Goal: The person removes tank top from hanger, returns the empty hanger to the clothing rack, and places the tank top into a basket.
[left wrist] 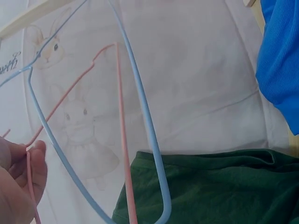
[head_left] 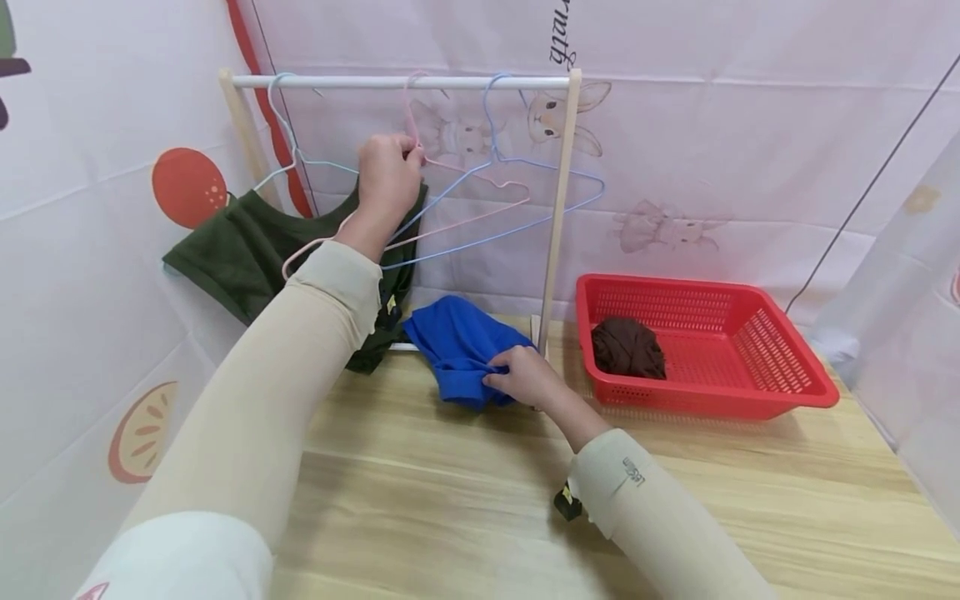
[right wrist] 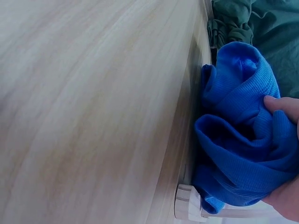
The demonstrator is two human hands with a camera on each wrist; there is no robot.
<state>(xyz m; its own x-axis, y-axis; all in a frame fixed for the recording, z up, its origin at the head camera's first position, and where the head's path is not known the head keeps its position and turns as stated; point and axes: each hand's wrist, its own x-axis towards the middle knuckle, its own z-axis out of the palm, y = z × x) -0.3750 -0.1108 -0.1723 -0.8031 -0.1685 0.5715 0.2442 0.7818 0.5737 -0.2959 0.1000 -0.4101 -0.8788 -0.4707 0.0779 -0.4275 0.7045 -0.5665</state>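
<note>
My left hand [head_left: 390, 177] pinches the pink hanger [head_left: 480, 223] just below its hook, which loops over the rack's rail. In the left wrist view, the pink wire [left wrist: 122, 121] runs from between thumb and fingers. My right hand [head_left: 528, 377] grips a bunched blue ribbed garment [head_left: 468, 342] low by the rack's right post; in the right wrist view the thumb presses into its folds [right wrist: 247, 126]. Beside the pink hanger hangs a bare blue hanger [head_left: 495, 237]. A dark green sleeveless top [head_left: 247, 242] is on the light green hanger [head_left: 279, 171] at left, partly hidden by my left arm.
The rack has a white rail [head_left: 352, 82] and wooden posts [head_left: 564, 183]. Right of it, a red basket [head_left: 712, 400] stands on the wooden table [head_left: 420, 492], with a crumpled brown cloth [head_left: 628, 347] inside. Printed fabric [head_left: 750, 142] hangs behind and at the sides.
</note>
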